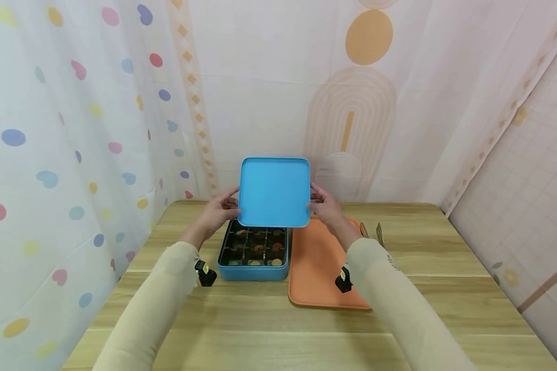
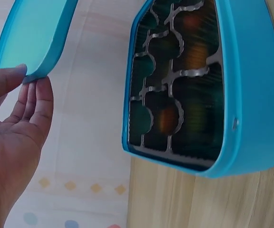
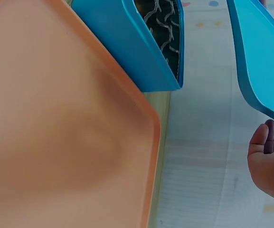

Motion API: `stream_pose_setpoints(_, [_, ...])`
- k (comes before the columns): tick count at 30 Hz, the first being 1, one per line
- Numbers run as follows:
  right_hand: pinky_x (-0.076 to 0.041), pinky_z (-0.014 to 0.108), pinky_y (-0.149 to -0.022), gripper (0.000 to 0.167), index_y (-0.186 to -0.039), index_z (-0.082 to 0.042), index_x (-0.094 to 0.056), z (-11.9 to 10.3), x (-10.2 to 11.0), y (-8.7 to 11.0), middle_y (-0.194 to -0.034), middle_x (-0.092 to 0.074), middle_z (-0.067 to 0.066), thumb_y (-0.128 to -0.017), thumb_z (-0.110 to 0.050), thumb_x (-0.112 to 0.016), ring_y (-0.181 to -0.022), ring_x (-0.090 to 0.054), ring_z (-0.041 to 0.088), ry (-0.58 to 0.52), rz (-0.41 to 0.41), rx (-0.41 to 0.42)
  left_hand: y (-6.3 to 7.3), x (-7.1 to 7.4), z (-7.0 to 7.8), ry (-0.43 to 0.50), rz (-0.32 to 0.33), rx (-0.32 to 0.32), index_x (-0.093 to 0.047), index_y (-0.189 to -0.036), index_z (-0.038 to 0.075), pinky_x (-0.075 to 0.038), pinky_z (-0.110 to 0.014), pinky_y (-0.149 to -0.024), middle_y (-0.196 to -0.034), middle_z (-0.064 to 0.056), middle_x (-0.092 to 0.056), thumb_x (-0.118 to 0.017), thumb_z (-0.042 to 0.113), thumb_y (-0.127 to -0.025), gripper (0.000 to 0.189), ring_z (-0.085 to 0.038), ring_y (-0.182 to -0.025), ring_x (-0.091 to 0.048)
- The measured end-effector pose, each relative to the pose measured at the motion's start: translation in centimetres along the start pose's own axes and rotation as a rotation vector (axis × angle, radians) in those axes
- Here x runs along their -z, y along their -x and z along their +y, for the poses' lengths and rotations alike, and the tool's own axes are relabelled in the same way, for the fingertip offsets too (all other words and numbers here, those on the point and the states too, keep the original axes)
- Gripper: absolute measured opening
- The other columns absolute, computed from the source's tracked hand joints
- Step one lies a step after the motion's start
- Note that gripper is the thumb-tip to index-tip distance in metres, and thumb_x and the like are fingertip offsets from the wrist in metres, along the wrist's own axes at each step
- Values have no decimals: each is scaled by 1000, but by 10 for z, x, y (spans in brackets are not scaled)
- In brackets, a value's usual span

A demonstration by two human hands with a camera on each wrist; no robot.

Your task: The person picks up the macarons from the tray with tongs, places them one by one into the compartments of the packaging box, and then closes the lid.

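Both hands hold up a blue rectangular lid (image 1: 274, 192), its hollow inner side facing the head camera. My left hand (image 1: 217, 212) grips the lid's left edge; in the left wrist view its thumb lies on the rim and the fingers bend behind. The right edge is pinched by my right hand (image 1: 327, 207), thumb in front. Below and slightly left stands a blue tin (image 1: 255, 273), uncovered. Inside it a dark divider (image 2: 172, 73) forms several compartments with small round coloured pieces, blurred in the wrist views. The lid covers part of the tin's far side in the head view.
An orange tray (image 1: 315, 268) lies just right of the tin. Beyond its right side, partly behind the right arm, are thin utensil-like items (image 1: 379, 233), too small to identify. The wooden table (image 1: 241, 330) ends at a patterned curtain (image 1: 260, 93).
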State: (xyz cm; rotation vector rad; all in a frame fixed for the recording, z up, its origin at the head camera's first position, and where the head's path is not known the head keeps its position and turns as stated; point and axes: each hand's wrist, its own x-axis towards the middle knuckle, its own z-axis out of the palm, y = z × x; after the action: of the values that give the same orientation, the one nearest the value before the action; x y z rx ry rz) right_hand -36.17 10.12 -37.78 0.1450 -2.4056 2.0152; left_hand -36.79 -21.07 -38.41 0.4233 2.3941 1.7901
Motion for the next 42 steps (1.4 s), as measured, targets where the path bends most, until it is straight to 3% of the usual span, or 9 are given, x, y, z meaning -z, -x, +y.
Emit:
stream_pose_setpoints(9, [-47, 45, -100, 67, -157, -17, -34, -1, 6, 1, -125, -52, 18, -98, 6, -55, -111, -51, 31, 23, -10, 7, -3, -10, 1, -32, 54, 24, -31, -158, 15, -43, -50, -104, -125, -22, -48, -55, -5, -99, 67, -33, -109, -49])
stream_pose_setpoints(21, [-49, 43, -96, 65, -156, -16, -35, 5, 5, 4, -120, -51, 17, -97, 4, -55, -107, -49, 29, 46, 7, -4, -4, -14, -4, -39, 47, 40, -30, -158, 17, -41, -53, -105, -130, -25, -50, -54, 0, -100, 65, -37, -117, -50])
stream_pose_setpoints(37, [-47, 49, -100, 59, -158, -23, -30, 8, 4, 9, -133, -51, 19, -104, -19, -55, -120, -52, 35, 11, -44, 9, 2, -17, -4, -15, 43, 46, -27, -159, 18, -45, -50, -103, -140, -26, -46, -55, 10, -103, 63, -38, -123, -50])
stream_pose_setpoints(42, [-44, 52, -103, 60, -158, -22, -29, 2, 5, 11, -138, -48, 20, -104, -19, -55, -125, -50, 37, -12, -53, -7, 2, -19, -1, -11, 48, 54, -27, -159, 18, -43, -52, -104, -141, -25, -44, -56, 13, -103, 63, -39, -124, -50])
